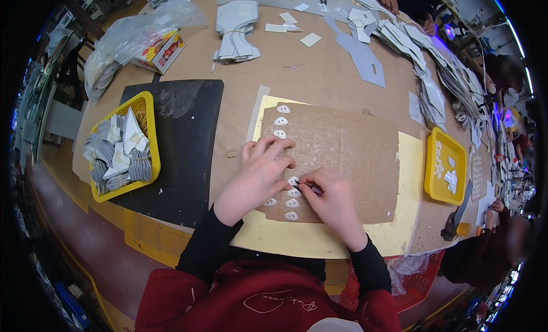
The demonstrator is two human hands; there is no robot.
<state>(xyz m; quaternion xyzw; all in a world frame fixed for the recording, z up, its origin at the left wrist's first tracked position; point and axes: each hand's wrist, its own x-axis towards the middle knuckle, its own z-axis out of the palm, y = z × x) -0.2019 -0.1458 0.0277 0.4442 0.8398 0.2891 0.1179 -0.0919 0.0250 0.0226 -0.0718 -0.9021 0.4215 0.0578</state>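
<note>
Small white rounded pieces with dark holes, such as this near one (291, 216), lie in a column down the left part of a brown board (359, 161). My left hand (260, 169) rests over that column with its fingers curved and apart, thumb tip beside the pieces, and hides some of them. From the right, my right hand (331, 198) comes in with thumb and forefinger pinched at a white piece (293, 181). A dark bit shows between those fingers, too small to name. Another white piece (270, 202) lies by my left wrist.
A yellow sheet (319, 239) lies under the board. Left, a yellow tray (152, 144) of bundled grey and white pieces stands on a black mat (185, 155). A smaller yellow tray (429, 166) is at right. Stacked grey cut parts (237, 32) lie behind; other people work at right.
</note>
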